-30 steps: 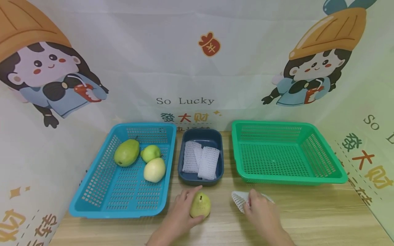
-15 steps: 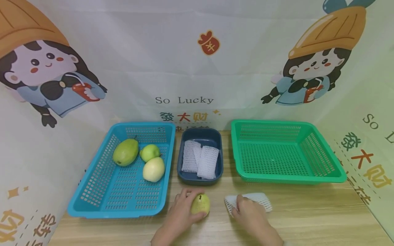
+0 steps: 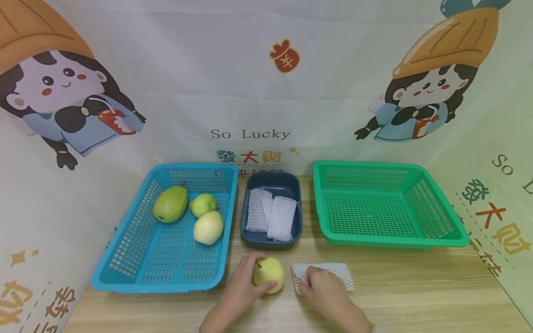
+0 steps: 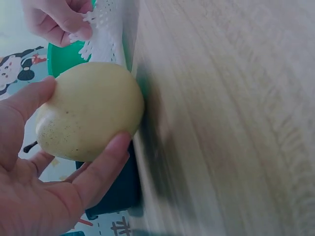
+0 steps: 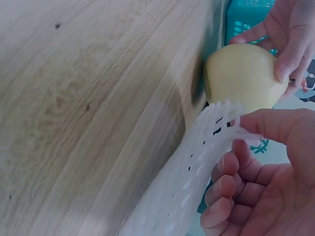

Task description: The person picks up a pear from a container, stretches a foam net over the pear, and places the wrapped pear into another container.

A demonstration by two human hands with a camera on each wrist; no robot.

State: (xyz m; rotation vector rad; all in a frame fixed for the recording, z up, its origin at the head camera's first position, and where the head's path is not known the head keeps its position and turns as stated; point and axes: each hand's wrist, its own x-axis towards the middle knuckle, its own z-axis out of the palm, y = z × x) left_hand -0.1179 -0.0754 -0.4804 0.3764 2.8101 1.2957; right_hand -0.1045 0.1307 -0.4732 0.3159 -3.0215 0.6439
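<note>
My left hand [image 3: 244, 284] grips a pale yellow pear [image 3: 271, 275] by its stem end, just above the wooden table. In the left wrist view the thumb and fingers curl round the pear [image 4: 93, 113], its dark stem towards the palm. To its right, my right hand [image 3: 326, 289] pinches the near edge of a white foam net sleeve [image 3: 341, 273]. The right wrist view shows the sleeve [image 5: 182, 172] stretching away from the thumb and fingers, its opening close to the pear's bare end. Whether sleeve and pear touch is hard to tell.
A blue basket [image 3: 166, 289] at left holds a green papaya-like fruit [image 3: 170, 203], a green pear [image 3: 203, 205] and a pale pear [image 3: 208, 227]. A navy tray [image 3: 245, 238] with foam net sleeves [image 3: 281, 218] stands mid-back. A green basket [image 3: 395, 243] stands at right.
The right hand has moved left with the foam net sleeve, nearing the pear. In the left hand the pear has tilted, its stem swinging from upright towards the left.
</note>
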